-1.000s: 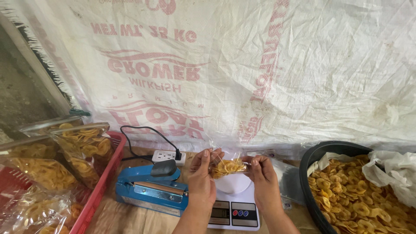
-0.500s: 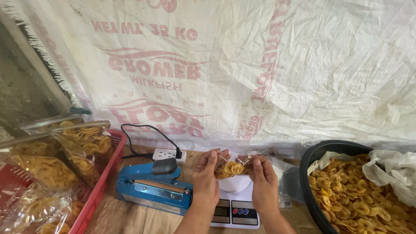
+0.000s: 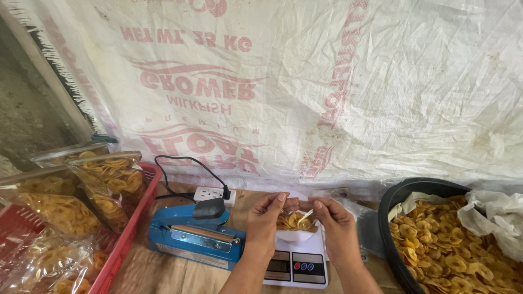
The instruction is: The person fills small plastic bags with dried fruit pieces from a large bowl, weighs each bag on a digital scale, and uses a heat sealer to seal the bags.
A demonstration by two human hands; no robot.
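A worker's left hand (image 3: 264, 220) and right hand (image 3: 335, 223) pinch the top of a small clear bag of banana chips (image 3: 294, 220), fingers closed on the plastic at either side of its mouth. The bag sits in a white bowl (image 3: 294, 236) on a digital kitchen scale (image 3: 297, 264). At nine o'clock from the scale rests a blue heat sealer (image 3: 190, 234), its black handle raised, with a white power strip (image 3: 215, 194) just behind it. At three o'clock a black tub (image 3: 389, 218) lined with plastic holds loose chips, and at the far left a red crate (image 3: 128, 234) carries filled bags. The risk, by the look of it, lies in the thin pinch: if either side slips, the mouth could gape and chips could spill over the scale. Pressing down while gripping could also throw off the reading.
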